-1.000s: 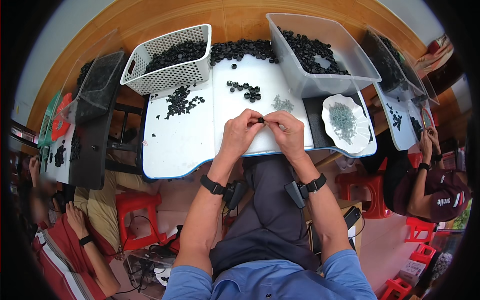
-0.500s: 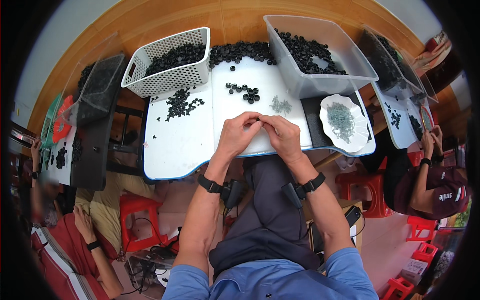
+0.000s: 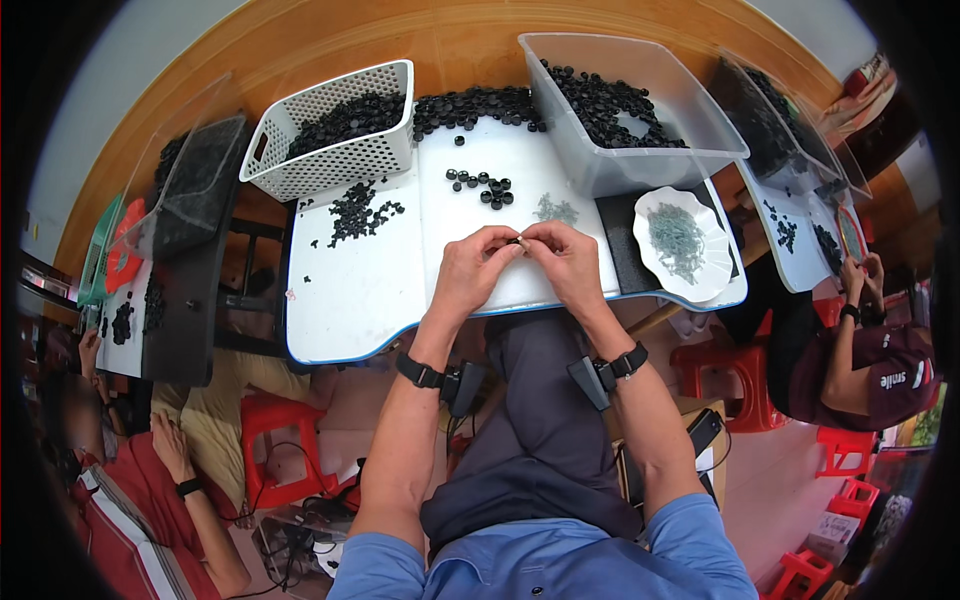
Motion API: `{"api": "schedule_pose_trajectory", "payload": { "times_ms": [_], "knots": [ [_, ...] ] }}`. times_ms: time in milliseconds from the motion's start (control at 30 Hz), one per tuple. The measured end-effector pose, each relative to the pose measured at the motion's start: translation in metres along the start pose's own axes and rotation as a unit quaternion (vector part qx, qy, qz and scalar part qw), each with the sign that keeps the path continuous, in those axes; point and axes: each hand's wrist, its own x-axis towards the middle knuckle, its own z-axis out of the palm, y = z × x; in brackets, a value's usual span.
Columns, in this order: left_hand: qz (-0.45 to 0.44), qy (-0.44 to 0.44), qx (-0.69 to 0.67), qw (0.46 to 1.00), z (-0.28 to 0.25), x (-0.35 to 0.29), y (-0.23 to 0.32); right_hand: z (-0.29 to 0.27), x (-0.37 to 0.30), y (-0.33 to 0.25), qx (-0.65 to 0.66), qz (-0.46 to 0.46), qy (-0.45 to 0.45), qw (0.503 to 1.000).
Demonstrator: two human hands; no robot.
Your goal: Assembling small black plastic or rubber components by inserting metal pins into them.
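My left hand (image 3: 470, 268) and my right hand (image 3: 568, 262) meet over the near edge of the white table, fingertips pinched together. Between them sits a small black part (image 3: 518, 241), mostly covered by the fingers. Just beyond the hands lies a small group of round black caps (image 3: 490, 188). Close to my right fingers is a little heap of pale, translucent small pieces (image 3: 556, 209). A white scalloped dish (image 3: 708, 285) on the right holds more such pieces (image 3: 676, 240). To the left, small black bits (image 3: 358, 214) are scattered over the tabletop.
A white perforated basket (image 3: 378, 152) and a clear plastic bin (image 3: 640, 168), both with black caps, stand at the back. A row of black caps (image 3: 470, 106) lies between them. Other people sit at tables on both sides; red stools (image 3: 275, 450) stand on the floor.
The view has shifted slightly. My fingertips have turned a little around the small part, and more of it shows. Both hands stay together in the same place.
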Motion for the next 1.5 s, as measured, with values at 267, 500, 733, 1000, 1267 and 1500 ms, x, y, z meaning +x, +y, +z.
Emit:
{"api": "schedule_pose_trajectory", "payload": {
  "times_ms": [267,500,733,1000,1267,1500],
  "knots": [
    [0.018,-0.001,0.012,1.0,0.001,-0.001,-0.003,-0.001,0.002,0.003,-0.024,0.006,0.001,1.0],
    [0.025,0.014,0.002,1.0,0.003,-0.001,-0.002,-0.004,0.002,0.002,0.023,0.036,-0.017,0.999],
    [0.036,0.007,0.025,0.999,0.002,-0.001,-0.002,0.0,0.001,0.004,0.001,0.026,-0.01,1.0],
    [-0.005,0.004,-0.019,1.0,0.003,0.0,0.001,-0.003,0.002,0.003,-0.023,0.018,-0.018,0.999],
    [-0.022,0.031,-0.018,0.999,0.002,-0.002,-0.003,-0.01,0.005,0.001,0.118,0.026,0.065,0.991],
    [-0.021,0.141,-0.175,0.974,0.004,0.004,-0.013,0.003,0.008,-0.004,-0.181,-0.075,0.021,0.98]
  ]
}}
